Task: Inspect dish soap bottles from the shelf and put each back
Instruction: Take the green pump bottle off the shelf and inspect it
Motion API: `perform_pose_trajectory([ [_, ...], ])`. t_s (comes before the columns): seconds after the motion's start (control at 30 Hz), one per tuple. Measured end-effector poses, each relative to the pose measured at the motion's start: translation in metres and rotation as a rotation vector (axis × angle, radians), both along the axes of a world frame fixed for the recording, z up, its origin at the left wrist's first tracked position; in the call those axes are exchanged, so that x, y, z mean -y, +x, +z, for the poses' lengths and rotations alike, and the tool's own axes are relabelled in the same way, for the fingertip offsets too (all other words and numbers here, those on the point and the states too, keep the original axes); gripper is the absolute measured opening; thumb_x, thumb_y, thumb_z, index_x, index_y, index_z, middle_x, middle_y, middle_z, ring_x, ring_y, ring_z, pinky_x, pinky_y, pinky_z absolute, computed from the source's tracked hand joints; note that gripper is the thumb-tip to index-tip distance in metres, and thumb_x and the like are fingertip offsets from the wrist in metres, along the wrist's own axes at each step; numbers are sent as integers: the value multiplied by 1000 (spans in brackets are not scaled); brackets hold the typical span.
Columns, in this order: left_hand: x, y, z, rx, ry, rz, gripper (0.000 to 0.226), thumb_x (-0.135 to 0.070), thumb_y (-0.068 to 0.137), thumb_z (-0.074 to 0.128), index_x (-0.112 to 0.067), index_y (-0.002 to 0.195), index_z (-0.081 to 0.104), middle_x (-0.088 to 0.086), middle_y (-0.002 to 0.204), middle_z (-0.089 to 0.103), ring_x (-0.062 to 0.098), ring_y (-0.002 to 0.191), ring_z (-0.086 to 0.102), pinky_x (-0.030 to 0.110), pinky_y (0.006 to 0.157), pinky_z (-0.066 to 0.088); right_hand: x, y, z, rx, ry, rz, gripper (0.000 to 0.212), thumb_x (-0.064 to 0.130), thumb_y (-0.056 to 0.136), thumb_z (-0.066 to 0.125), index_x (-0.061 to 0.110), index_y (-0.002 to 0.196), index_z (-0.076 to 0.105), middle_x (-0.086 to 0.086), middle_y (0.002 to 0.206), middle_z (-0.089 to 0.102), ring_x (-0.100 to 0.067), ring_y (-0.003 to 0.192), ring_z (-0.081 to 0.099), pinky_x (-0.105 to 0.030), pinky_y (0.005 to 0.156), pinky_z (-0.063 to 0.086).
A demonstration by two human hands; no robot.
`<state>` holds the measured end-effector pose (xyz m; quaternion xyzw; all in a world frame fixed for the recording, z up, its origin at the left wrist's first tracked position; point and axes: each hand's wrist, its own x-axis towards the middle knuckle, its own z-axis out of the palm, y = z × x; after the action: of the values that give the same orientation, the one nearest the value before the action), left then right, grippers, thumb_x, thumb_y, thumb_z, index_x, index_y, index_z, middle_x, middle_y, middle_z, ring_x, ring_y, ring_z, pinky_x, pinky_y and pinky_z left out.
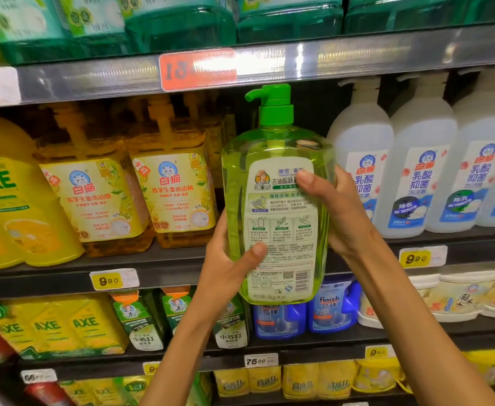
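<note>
A large green dish soap bottle [275, 206] with a green pump top is held upright in front of the middle shelf [164, 271], its back label facing me. My left hand [228, 265] grips its lower left side, thumb across the label. My right hand [337, 212] grips its right side, thumb lying on the upper label. A dark gap in the shelf row shows behind the bottle.
Amber pump bottles [140, 186] and yellow AXE bottles [8, 200] stand to the left, white pump bottles [422, 171] to the right. Teal bottles [181, 22] fill the shelf above. Blue Finish bottles [328, 312] and refill pouches sit on the shelf below.
</note>
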<state>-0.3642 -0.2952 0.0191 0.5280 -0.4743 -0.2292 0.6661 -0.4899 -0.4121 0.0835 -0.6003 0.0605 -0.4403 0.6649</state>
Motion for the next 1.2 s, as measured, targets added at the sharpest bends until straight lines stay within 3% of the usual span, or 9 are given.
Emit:
perform_pose_trajectory([
  [0.37,33,19,-3,-35,-5,-53,67,-71,54,75,-47,114,55,-19,112,69,3,104,65,14,75,53,26,17,-1,-18,-37,-59,54,34,64,78,19,111,59,-10,107,73,-30,100,69,-42,82,57],
  [0.47,41,26,-3,-31,0,-45,76,-72,52,75,-41,118,52,-20,111,69,3,103,65,15,74,53,32,23,-1,-24,-74,-80,55,36,63,77,18,111,58,-11,107,72,-31,102,68,-45,86,56],
  [0.67,46,28,-2,-50,52,84,85,-68,58,70,-30,131,47,-16,118,66,0,111,60,16,81,53,34,34,-4,-35,-148,-220,56,41,62,77,20,110,55,-3,105,72,-21,98,70,-35,79,57],
  [0.8,47,0,-12,-77,-64,390,57,-33,88,60,-24,138,35,-8,137,47,-2,124,46,15,99,42,18,56,-6,-99,-184,-533,78,56,60,77,20,122,48,5,117,63,-9,107,62,-38,93,53],
  [0.87,51,-15,-15,2,-72,366,62,-40,90,56,-30,143,26,-13,147,32,-9,133,31,8,103,30,9,67,-7,-188,-205,-665,91,67,58,72,25,130,37,7,127,52,-9,118,52,-40,101,46],
  [0.93,57,-20,-16,55,-28,302,66,-49,86,42,-39,143,10,-18,154,8,-6,142,6,16,113,14,6,70,-5,-270,-224,-716,103,72,60,67,25,142,25,8,134,41,-10,128,40,-41,108,39],
  [1.03,64,-10,-17,103,17,223,65,-54,87,30,-40,140,-4,-20,154,-10,-5,142,-10,25,119,1,8,60,-7,-247,-168,-583,87,67,80,45,29,151,14,13,144,29,-5,137,27,-38,116,27],
  [1.13,72,8,-14,91,10,146,78,-55,87,40,-31,148,-2,-15,157,-1,-4,143,4,17,116,11,0,46,-14,-207,-162,-478,65,57,90,25,39,151,10,29,141,19,12,134,16,-24,112,18],
  [1.2,77,22,-11,84,27,125,83,-55,83,51,-23,150,15,-8,152,30,-3,135,32,9,105,30,-10,42,-19,-202,-169,-474,62,57,89,24,45,149,14,31,140,20,13,134,17,-23,110,20],
])
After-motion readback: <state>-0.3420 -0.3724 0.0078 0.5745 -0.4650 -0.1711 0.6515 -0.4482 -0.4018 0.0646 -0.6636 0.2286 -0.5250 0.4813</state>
